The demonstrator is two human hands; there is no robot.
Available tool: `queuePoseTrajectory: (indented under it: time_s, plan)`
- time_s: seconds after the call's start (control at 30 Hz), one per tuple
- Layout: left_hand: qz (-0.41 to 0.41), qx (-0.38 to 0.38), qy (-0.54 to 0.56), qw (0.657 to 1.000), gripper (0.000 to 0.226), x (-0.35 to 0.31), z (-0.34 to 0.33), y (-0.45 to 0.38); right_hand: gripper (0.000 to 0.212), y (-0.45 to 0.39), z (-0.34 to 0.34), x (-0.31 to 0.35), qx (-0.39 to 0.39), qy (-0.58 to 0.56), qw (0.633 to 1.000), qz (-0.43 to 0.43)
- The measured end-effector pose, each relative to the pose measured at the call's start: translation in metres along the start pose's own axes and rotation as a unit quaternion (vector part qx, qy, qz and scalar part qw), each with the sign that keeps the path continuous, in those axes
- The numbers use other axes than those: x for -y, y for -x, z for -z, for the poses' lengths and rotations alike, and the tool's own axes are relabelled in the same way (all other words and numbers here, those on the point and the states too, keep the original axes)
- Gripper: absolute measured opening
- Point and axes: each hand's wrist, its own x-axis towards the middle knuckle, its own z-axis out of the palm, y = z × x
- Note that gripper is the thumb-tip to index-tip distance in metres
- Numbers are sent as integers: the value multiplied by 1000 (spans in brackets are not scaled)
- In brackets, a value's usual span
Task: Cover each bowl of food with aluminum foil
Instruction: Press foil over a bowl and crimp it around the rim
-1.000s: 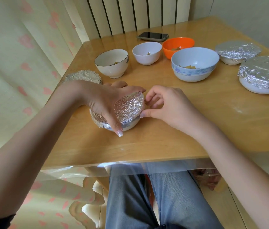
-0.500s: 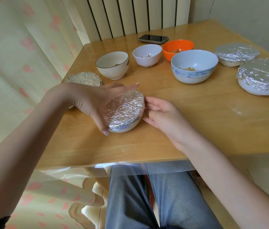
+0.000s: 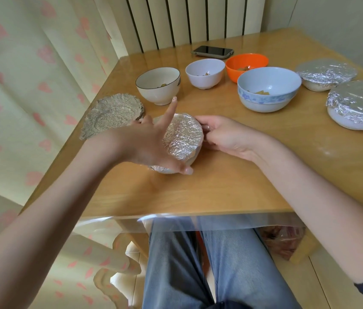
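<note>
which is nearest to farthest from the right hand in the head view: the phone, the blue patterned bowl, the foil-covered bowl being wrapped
From the right hand:
1. Foil-covered bowl being wrapped, touching it on its left.
2. Blue patterned bowl, behind it, to the right.
3. Phone, at the table's far edge.

Small white bowl (image 3: 176,152) in front of me near the table's front edge, tilted, its mouth turned up and away toward the right, crinkled foil (image 3: 181,136) wrapped over the top and folded down the rim. Loose crumpled foil sheet (image 3: 111,113) lies flat at the left table edge, just behind-left of it. Uncovered: black-rimmed white bowl (image 3: 158,84), plain white bowl (image 3: 205,72), orange bowl (image 3: 246,63), blue-patterned bowl (image 3: 268,89), each with a few food bits inside, in a row across the middle. Far right: two foil-covered bowls, rear one (image 3: 326,74), front one (image 3: 357,104), upright, foil tucked round the rims.
</note>
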Motion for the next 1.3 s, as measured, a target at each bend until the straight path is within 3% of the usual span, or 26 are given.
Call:
queuePoseTrajectory:
  time_s: [0.17,0.3,0.4,0.57,0.63,0.7,0.8,0.87,1.0,1.2,1.3]
  plan:
    - [-104,35,7,994,155,27,19,4,73,21,-10,-16,-103,-52,992,-41]
    - [-139,39,52,988,157,34,17,0,66,48,-35,-18,-74,-198,977,-30]
    - [-139,-9,70,988,150,31,10,-2,65,39,-34,-10,-73,-199,977,-27]
    - [-65,-66,46,995,147,21,-1,2,69,17,-18,-2,-34,-180,982,-45]
    - [-46,-37,13,998,153,21,3,4,66,13,-12,-3,-25,-146,988,-43]
    - [-44,1,-7,999,156,27,11,5,60,15,-7,-8,-67,-25,997,-18]
    - [-92,20,-15,995,159,32,25,4,49,41,-15,-17,-182,146,971,43]
    - [-134,44,-21,990,156,26,33,0,36,57,-26,-21,-201,211,953,81]
    - [-165,76,-37,983,140,6,42,-15,39,62,-39,-18,-189,221,949,123]
    - [-205,74,-33,975,117,2,35,-27,40,51,-40,-12,-261,267,914,156]
    - [-203,73,-23,976,115,4,33,-30,34,46,-37,-11,-253,240,924,159]
